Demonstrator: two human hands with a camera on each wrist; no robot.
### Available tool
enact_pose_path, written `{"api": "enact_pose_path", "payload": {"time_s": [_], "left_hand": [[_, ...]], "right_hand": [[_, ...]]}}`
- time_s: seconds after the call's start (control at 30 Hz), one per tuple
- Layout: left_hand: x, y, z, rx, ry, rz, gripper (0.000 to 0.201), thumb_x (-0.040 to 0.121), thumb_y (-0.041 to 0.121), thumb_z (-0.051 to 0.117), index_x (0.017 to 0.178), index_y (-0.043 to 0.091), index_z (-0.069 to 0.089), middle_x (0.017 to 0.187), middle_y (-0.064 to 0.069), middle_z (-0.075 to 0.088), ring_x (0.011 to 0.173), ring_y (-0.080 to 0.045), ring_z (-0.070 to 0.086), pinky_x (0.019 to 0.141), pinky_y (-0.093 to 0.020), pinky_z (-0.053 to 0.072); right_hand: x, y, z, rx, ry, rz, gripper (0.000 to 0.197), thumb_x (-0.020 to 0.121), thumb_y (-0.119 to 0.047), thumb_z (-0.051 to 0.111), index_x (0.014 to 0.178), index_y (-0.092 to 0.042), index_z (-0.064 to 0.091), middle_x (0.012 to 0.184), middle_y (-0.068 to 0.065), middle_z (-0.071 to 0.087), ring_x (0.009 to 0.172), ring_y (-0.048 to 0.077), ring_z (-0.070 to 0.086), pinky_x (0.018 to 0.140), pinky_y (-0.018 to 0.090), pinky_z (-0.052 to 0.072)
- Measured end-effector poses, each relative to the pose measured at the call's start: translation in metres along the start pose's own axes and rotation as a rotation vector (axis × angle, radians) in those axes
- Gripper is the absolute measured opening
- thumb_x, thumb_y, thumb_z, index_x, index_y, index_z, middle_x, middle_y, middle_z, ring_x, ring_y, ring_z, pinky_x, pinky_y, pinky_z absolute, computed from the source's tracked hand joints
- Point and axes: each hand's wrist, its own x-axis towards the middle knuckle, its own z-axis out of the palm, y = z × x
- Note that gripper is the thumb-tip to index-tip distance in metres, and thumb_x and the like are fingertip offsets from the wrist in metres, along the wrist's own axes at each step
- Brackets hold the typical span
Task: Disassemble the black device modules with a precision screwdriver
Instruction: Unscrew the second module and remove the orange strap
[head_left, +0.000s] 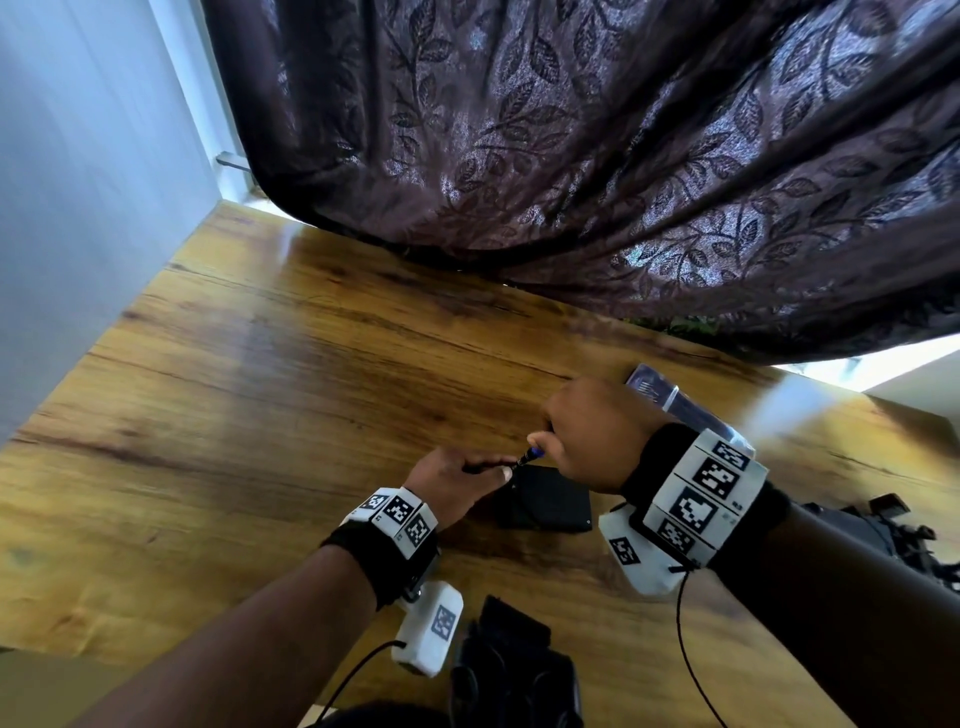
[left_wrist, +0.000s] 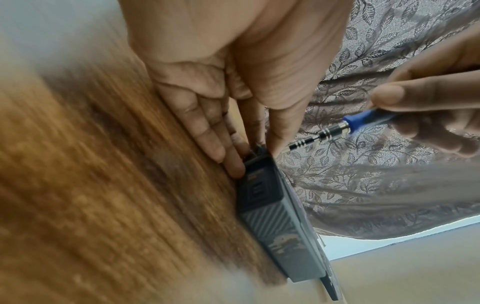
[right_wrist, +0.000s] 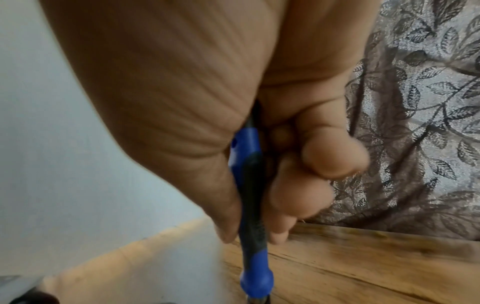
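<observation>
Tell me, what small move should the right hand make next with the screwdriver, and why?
Probably seat the tip in a screw and start turning. The right hand grips the screwdriver, whose shaft slants down to the corner of the black module. The left hand already steadies that module on the table; the tip itself is hidden behind the thumb.

L hand (head_left: 451, 480) fingers straight, pressing; R hand (head_left: 589, 434) curled, gripping.
</observation>
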Motion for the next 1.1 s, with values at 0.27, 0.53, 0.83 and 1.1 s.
{"api": "enact_pose_path", "payload": {"time_s": [0.27,0.53,0.83,1.1], "left_hand": [[0.001,-0.003,-0.001,-0.015,-0.018,-0.005,0.016,0.091,0.043,0.072,0.104,0.052,0.075,0.065,0.018,0.067,0.060,-0.005,0.055,0.063,-0.028,0.046],[0.005,-0.007,-0.001,-0.032,-0.055,-0.010,0.018,0.091,0.046,0.070,0.103,0.060,0.072,0.066,0.009,0.065,0.063,-0.016,0.050,0.063,-0.034,0.042],[0.008,-0.011,0.000,-0.032,-0.051,-0.033,0.017,0.088,0.051,0.072,0.102,0.061,0.072,0.085,-0.010,0.075,0.071,-0.017,0.056,0.068,-0.035,0.047],[0.008,-0.011,-0.001,-0.015,-0.055,-0.021,0.019,0.084,0.057,0.070,0.103,0.061,0.071,0.089,-0.005,0.077,0.074,-0.018,0.062,0.069,-0.040,0.055]], "right_hand": [[0.002,-0.001,-0.008,0.116,-0.028,-0.113,0.019,0.091,-0.013,0.069,0.104,-0.022,0.059,0.108,-0.005,0.046,0.092,0.016,0.053,0.080,0.036,0.053],[0.008,0.005,-0.001,0.002,-0.020,0.064,0.041,0.105,-0.047,0.044,0.077,-0.019,0.054,0.074,-0.001,0.053,0.065,0.014,0.049,0.060,0.030,0.041],[0.003,0.016,0.001,0.156,0.037,-0.085,0.015,0.087,-0.022,0.074,0.094,-0.027,0.062,0.101,-0.008,0.055,0.096,0.014,0.055,0.084,0.032,0.050],[0.008,0.003,-0.005,0.008,-0.028,-0.032,0.032,0.098,-0.044,0.060,0.084,-0.018,0.070,0.072,0.000,0.062,0.068,0.018,0.060,0.056,0.028,0.044]]}}
